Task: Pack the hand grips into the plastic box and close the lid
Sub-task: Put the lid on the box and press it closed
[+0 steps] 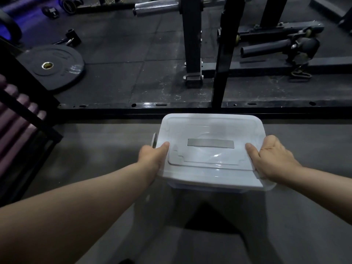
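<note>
- Holding the plastic box (pixel 213 178) at its two short sides, the person keeps it in the lower middle of the view, right in front of the body and over the grey floor (pixel 95 161).
- The left hand (pixel 152 157) grips the left side of the box: the thumb lies flat on the lid (pixel 209 126) and the other fingers go down around the edge, where they are hidden.
- The right hand (pixel 274 159) grips the right side in the same way, with the thumb on the lid and the fingers curled over the rim.
- The lid sits on top of the box and covers it fully, with a grey rectangle (pixel 210 143) in its middle.
- A grey latch (pixel 154 139) stands out at the left side, just beyond the left thumb; whether it is snapped down I cannot tell.
- The white lid hides the inside, so what the box contains does not show.
- A dark shadow lies on the floor under the box; whether the box touches the floor I cannot tell.
- Just beyond the box a black steel beam (pixel 171 107) runs across the floor, and black rack posts (pixel 191 44) rise behind it.
- A black weight plate (pixel 57 67) lies flat at the far left, well apart from the box.
- A chrome barbell sleeve (pixel 156 7) is at the top.
</note>
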